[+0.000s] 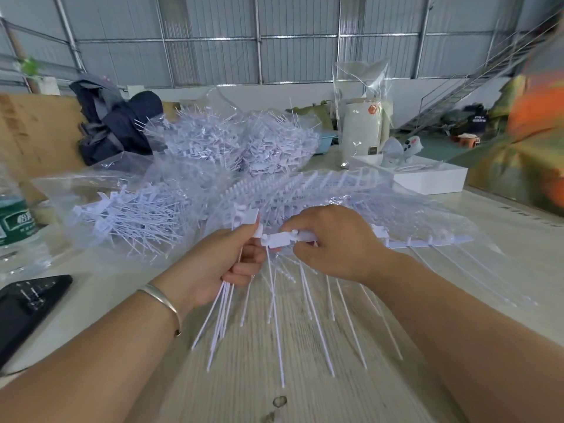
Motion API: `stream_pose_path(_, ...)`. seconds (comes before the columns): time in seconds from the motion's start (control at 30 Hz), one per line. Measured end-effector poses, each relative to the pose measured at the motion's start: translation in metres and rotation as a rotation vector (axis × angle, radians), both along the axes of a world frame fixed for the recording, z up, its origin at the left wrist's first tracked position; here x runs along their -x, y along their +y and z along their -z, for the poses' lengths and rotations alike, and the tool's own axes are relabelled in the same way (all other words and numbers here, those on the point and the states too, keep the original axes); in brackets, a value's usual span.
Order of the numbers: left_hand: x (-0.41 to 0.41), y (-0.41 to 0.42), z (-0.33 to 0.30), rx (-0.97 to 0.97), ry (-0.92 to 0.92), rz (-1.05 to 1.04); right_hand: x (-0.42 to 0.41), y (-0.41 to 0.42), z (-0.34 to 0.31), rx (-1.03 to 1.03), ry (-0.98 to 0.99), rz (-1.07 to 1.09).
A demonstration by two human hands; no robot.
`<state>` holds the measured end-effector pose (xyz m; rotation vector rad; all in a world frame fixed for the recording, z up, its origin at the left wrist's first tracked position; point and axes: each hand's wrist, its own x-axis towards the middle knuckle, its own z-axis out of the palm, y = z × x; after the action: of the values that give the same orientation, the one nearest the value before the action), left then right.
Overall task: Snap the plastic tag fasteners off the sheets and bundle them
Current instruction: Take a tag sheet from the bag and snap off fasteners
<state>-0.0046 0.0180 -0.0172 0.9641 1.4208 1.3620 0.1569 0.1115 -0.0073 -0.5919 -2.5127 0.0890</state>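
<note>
There is only the one camera, worn on the person's head, and it is looking forward and down over both forearms at the pale table (305, 361). It is sitting close: the left hand (225, 264) and right hand (329, 242) are filling the middle of the picture, with the arms running out through the bottom corners. The wide lens is bending the edges, so the far metal wall (290, 41) is curving across the top. A staircase (476, 83) is showing far off at the right. No second view is sharing the scene.
</note>
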Motion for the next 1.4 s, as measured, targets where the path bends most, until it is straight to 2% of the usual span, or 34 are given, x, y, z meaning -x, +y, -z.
stream_pose_path(0.23, 0.004, -0.003, 0.002, -0.074, 0.159, 0.054, 0.002, -0.003, -0.001, 0.096, 0.033, -0.040)
stream_pose_path(0.47, 0.012, 0.001, 0.000, -0.115, 0.044, -0.115, -0.003, 0.009, 0.000, 0.058, 0.021, 0.066)
stream_pose_path(0.67, 0.012, 0.000, 0.001, -0.083, 0.050, -0.131, -0.001, 0.015, 0.001, 0.399, 0.076, -0.023)
stream_pose_path(0.93, 0.004, -0.003, 0.002, -0.113, 0.119, -0.036, -0.006, 0.018, -0.002, 0.609, 0.122, -0.109)
stream_pose_path(1.17, 0.006, -0.003, 0.004, -0.119, 0.173, -0.113, -0.002, 0.016, 0.000, 0.442, 0.041, 0.003)
stream_pose_path(1.4, 0.012, -0.001, 0.005, -0.107, 0.145, -0.140, -0.006, 0.013, -0.002, 0.735, 0.281, -0.183)
